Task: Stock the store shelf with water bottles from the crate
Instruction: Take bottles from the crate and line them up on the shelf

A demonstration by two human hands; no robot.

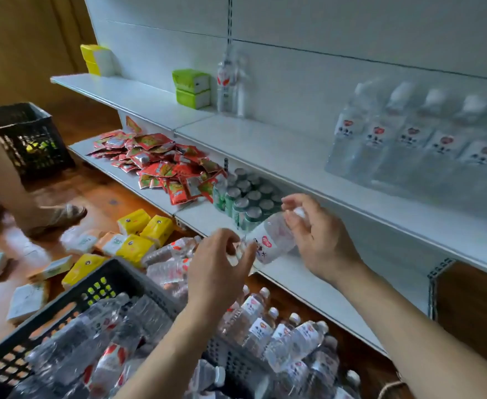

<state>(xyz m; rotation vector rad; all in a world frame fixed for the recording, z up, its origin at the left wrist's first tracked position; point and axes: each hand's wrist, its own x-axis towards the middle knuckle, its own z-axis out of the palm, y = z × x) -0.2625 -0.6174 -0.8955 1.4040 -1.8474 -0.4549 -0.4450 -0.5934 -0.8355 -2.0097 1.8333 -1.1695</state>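
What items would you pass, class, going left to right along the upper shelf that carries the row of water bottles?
Yellow packs → green packs → lone water bottle → row of water bottles.

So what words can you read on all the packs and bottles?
Nothing reads clearly.
Held water bottle: red heart logo, dark characters, blurred.
Shelf bottles: same label, blurred.
Red snack packets: print too small.
Orange-and-white tissue pack on the floor: green word, too blurred.
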